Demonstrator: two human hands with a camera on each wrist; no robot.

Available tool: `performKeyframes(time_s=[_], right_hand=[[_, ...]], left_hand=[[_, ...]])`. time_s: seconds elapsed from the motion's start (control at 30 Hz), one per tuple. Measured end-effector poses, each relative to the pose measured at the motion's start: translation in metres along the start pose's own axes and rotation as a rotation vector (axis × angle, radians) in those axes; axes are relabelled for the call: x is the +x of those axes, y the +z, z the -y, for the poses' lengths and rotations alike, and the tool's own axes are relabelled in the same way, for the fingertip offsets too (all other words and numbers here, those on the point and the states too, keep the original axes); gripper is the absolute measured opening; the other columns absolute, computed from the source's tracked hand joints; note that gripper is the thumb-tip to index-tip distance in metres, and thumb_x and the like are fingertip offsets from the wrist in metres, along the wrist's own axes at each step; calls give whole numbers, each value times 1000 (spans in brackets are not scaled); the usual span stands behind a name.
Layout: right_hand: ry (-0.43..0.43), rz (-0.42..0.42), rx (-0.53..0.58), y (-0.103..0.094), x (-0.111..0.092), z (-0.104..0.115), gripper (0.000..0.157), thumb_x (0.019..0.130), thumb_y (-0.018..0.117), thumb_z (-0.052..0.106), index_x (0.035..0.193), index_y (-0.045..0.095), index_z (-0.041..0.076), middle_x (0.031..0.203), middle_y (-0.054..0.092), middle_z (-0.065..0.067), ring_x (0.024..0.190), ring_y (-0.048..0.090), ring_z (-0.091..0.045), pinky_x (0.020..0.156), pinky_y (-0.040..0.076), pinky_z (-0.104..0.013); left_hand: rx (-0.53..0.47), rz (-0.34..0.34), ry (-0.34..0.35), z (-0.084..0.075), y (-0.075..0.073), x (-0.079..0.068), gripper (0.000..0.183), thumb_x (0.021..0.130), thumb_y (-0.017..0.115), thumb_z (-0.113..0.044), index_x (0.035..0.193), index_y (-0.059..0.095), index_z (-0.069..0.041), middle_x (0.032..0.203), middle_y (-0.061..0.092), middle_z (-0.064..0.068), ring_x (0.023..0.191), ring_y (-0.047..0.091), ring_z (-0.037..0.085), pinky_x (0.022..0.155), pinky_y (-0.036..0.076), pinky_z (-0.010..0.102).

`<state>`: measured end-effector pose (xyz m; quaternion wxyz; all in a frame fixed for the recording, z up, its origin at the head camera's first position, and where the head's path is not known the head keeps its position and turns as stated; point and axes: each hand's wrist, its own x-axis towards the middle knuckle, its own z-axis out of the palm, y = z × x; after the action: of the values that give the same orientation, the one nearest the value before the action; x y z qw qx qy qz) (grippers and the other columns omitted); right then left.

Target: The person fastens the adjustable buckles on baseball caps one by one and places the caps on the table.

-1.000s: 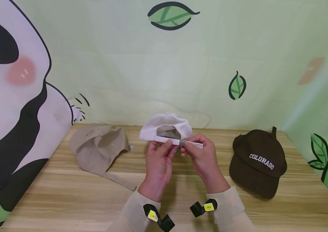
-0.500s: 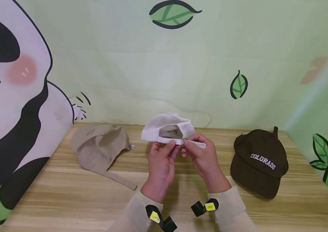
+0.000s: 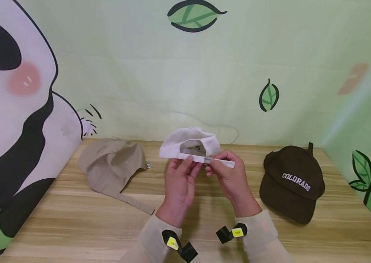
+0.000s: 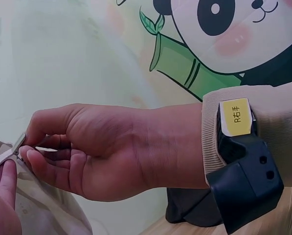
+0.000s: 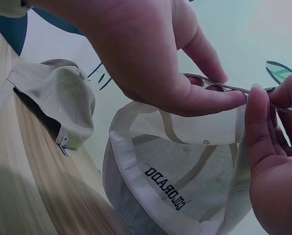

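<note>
A white cap (image 3: 170,147) is held above the table, its back opening facing me. Across that opening runs the cap's white strap (image 3: 192,157), with a metal buckle (image 3: 207,160) on it. My left hand (image 3: 178,182) pinches the strap left of the buckle, thumb in front. My right hand (image 3: 232,179) pinches the strap beside the buckle, and the free strap end sticks out to the right. In the right wrist view the cap's inside (image 5: 185,166) shows, with backwards lettering; fingers partly cover the strap there.
On the left of the wooden table (image 3: 83,226) lies a tan cap (image 3: 109,164), its strap (image 3: 136,203) loose and its buckle (image 3: 149,166) apart from it. A dark brown cap (image 3: 292,179) lettered COLORADO lies at right. Behind stands a printed backdrop (image 3: 132,84).
Both hands keep hold of the white cap's strap. The strap tilts slightly, the buckle shows more plainly, and the free end reaches a little farther right.
</note>
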<state>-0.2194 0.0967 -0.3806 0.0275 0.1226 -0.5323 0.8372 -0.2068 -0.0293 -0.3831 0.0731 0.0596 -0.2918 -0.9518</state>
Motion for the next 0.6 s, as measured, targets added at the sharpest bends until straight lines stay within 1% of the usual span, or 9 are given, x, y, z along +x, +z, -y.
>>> performKeyframes(time_s=[0.17, 0.3, 0.43, 0.6], right_hand=[[-16, 0, 41, 2, 0, -2, 26, 86, 54, -16, 78, 56, 9, 83, 64, -3, 61, 65, -12, 56, 57, -22], [-18, 12, 77, 4, 0, -6, 23, 87, 57, -14, 82, 59, 9, 80, 62, -3, 62, 66, -12, 58, 58, -23], [-3, 11, 57, 7, 0, -9, 24, 87, 57, -15, 83, 61, 9, 76, 63, -2, 61, 64, -12, 58, 57, -23], [-22, 12, 31, 6, 0, -9, 25, 86, 58, -15, 79, 63, 9, 76, 62, -3, 59, 63, -12, 55, 56, -23]], left_hand=[[-3, 0, 2, -1, 1, 0, 15, 93, 54, 6, 96, 53, -8, 91, 66, 3, 79, 68, 12, 78, 60, 27], [-10, -4, 4, -1, 0, 0, 16, 93, 54, 7, 95, 53, -9, 92, 65, 3, 78, 67, 12, 77, 59, 26], [-3, -11, 10, 1, 0, 0, 16, 93, 55, 6, 95, 53, -9, 91, 64, 2, 77, 67, 11, 76, 59, 25], [10, -11, 14, 2, -1, 0, 16, 92, 55, 6, 95, 52, -10, 90, 64, 2, 77, 66, 11, 76, 59, 24]])
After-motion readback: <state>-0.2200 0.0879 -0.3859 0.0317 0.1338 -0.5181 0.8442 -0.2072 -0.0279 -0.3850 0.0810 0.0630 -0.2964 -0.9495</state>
